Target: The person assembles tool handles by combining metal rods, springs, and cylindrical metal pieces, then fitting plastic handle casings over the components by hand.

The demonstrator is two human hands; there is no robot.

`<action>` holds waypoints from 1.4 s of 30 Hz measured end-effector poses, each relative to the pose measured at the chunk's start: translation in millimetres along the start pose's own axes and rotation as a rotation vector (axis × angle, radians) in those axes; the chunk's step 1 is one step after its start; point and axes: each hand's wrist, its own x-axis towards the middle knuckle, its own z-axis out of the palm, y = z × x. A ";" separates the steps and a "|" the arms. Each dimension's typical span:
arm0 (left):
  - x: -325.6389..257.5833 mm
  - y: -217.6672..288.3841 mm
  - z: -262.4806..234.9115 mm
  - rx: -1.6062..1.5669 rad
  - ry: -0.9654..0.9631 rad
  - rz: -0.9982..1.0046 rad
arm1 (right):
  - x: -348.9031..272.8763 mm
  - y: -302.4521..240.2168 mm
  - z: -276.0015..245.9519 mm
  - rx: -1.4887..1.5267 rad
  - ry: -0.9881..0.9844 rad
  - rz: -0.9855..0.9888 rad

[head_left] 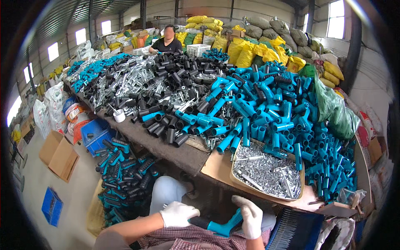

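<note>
While the left hand (pixel 178 214) grips its black end, the right hand (pixel 251 216) clasps the teal handle (pixel 221 227).

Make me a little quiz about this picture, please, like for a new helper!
1. True or false: both hands wear white gloves.
2. What fills the cardboard tray on the table? A) shiny metal parts B) yellow sacks C) black tubes
3. Fill in: the right hand has its grip on a ____-coloured plastic handle piece.

Key:
1. True; the left hand and the right are both gloved in white.
2. A, the shiny metal parts.
3. Teal, with a black tube end by the left hand.
</note>
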 end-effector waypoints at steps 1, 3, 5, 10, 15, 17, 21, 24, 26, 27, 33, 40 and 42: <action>-3.5 1.2 6.5 0.004 -0.005 0.012 | -1.8 -3.5 1.4 0.027 -0.005 0.032; -9.5 2.0 6.1 0.001 0.011 0.048 | 3.5 2.0 -9.7 -0.065 -0.086 0.166; -3.5 -3.2 -5.3 0.096 0.005 0.105 | 10.2 22.7 -20.0 -0.510 -0.262 0.176; 32.9 -1.1 -27.0 0.259 0.077 0.385 | -3.5 38.1 31.3 -0.356 -0.638 -0.157; 101.8 -35.5 -83.0 0.179 0.584 0.302 | -2.6 26.2 32.4 0.368 -0.335 0.545; 132.6 -78.9 -77.1 0.093 0.645 0.060 | -5.0 32.7 29.9 0.395 -0.261 0.493; 182.7 -115.3 -78.0 0.273 0.495 0.083 | -10.6 29.3 38.6 0.284 -0.309 0.452; 211.4 -116.1 -80.4 0.305 0.419 0.038 | -13.6 42.6 44.1 0.243 -0.343 0.449; 221.1 -118.9 -87.1 0.344 0.435 0.067 | -12.1 43.9 48.2 0.317 -0.379 0.563; 226.2 -121.2 -90.3 0.282 0.495 0.098 | -9.5 48.2 52.4 0.330 -0.397 0.568; 257.9 -126.6 -102.7 0.181 0.571 -0.015 | 6.1 58.5 71.0 0.365 -0.488 0.602; 281.3 -134.7 -82.4 0.320 0.692 -0.134 | 18.1 65.4 77.1 0.343 -0.501 0.616; 278.6 -136.2 -81.3 0.343 0.715 -0.098 | 17.0 71.2 78.5 0.332 -0.493 0.622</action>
